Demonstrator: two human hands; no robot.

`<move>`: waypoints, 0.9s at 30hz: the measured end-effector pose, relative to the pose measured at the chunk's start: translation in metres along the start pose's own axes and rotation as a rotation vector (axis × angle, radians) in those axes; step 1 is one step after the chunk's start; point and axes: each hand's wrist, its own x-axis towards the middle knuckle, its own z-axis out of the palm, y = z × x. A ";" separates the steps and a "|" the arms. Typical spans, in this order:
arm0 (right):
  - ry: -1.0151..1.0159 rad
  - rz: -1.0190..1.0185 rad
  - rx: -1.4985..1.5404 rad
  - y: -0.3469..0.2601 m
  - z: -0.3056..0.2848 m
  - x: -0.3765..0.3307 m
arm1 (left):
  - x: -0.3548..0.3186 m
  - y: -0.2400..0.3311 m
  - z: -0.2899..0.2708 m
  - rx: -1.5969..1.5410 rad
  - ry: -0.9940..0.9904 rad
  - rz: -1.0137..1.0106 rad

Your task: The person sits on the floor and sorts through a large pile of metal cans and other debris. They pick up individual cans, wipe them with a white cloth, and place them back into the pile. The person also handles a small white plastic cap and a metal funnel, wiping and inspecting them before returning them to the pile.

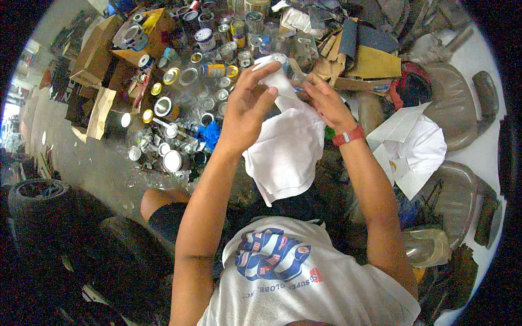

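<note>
A white cloth (285,149) hangs in front of me from between my hands. The fingers and thumb of my left hand (246,111) curve around its narrow upper part, gripping it from the left. On the other side, my right hand (329,106) has its fingers bent and drawn together beside the cloth's upper edge. What its fingertips hold is partly hidden and too small to name. A small round metallic thing (279,58) shows at the top of the cloth; its kind is unclear. A red band is on my right wrist.
Many paint cans (166,108) and jars crowd the floor ahead. Cardboard boxes (95,57) stand at far left, a tyre (41,189) at left. On the right are brown plastic chairs (448,108) and an opened white packet (410,141) with white material in it.
</note>
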 end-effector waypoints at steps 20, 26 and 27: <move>0.578 -0.388 0.235 -0.132 0.084 -0.089 | -0.070 0.055 0.005 0.311 -0.396 -0.248; 0.564 -0.370 -0.184 -0.119 0.106 -0.094 | -0.070 0.039 -0.023 0.277 -0.538 -0.207; 0.559 -0.389 -0.268 -0.110 0.105 -0.085 | -0.072 0.038 -0.017 0.283 -0.451 -0.182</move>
